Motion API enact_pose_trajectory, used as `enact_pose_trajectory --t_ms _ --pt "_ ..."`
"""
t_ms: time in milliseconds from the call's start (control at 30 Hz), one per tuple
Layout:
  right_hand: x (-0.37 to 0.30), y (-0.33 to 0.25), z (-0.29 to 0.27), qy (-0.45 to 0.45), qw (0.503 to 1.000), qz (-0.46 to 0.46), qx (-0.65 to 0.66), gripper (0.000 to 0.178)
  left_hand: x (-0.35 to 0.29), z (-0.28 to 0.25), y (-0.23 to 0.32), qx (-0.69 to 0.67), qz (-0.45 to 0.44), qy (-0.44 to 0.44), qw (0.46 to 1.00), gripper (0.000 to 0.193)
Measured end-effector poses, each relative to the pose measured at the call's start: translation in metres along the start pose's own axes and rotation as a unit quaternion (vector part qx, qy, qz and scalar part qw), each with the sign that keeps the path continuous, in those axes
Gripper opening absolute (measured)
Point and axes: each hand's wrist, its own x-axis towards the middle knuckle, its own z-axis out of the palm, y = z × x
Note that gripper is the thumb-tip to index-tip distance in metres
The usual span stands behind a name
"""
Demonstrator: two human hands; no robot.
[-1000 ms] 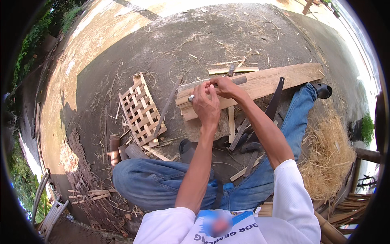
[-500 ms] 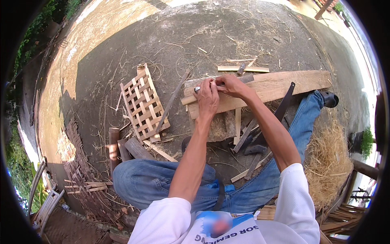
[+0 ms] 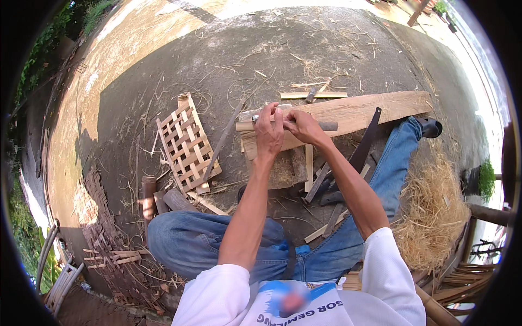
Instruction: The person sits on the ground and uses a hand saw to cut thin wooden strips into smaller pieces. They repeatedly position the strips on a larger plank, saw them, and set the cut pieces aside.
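Stick (image 3: 328,126) lies across the left part of the plank (image 3: 375,108), pale at its left end and brown at its right end; both ends stick out past the hands. I cannot tell whether it touches the plank. The right hand (image 3: 303,126) has its thumb and curled fingers clamped on the stick's middle. The left hand (image 3: 269,130) is just beside it over the plank, fingers against the stick, its thumb and a forefinger pointing up; whether they grip, I cannot tell. The left forearm runs nearly straight out toward the plank, while the right one slants leftward to it. A saw (image 3: 365,142) overlaps the plank's near edge. A hammer (image 3: 311,95) and a wooden strip (image 3: 331,94) lie beyond the plank, a woven panel (image 3: 187,144) is left of it, and a straw pile (image 3: 433,214) is to its near right.
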Motion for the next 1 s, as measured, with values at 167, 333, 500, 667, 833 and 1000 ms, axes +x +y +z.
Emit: enact_pose_trajectory --t_ms 167,333,500,667,833,1000 --pt "-0.019 -0.004 0.011 0.132 0.865 0.185 0.446 0.033 0.018 0.004 0.044 0.102 0.115 0.131 0.979 0.028" --pt "-0.018 0.002 0.015 0.225 0.591 0.234 0.738 0.036 0.026 -0.011 0.038 0.035 -0.26 -0.22 0.939 0.045" --pt "-0.028 -0.007 0.017 0.238 0.444 0.339 0.794 0.029 -0.014 -0.019 0.027 0.033 -0.245 -0.407 0.879 0.047" --pt "-0.027 0.014 0.03 0.269 0.457 0.322 0.785 0.037 -0.021 -0.01 0.012 0.037 -0.152 -0.413 0.897 0.039" --pt "-0.03 0.008 0.029 0.273 0.473 0.356 0.758 0.042 -0.026 -0.009 0.014 -0.046 -0.251 -0.418 0.872 0.035" --pt "-0.046 -0.003 0.025 0.233 0.533 0.349 0.735 0.038 -0.01 -0.018 0.011 -0.058 -0.271 -0.448 0.85 0.037"
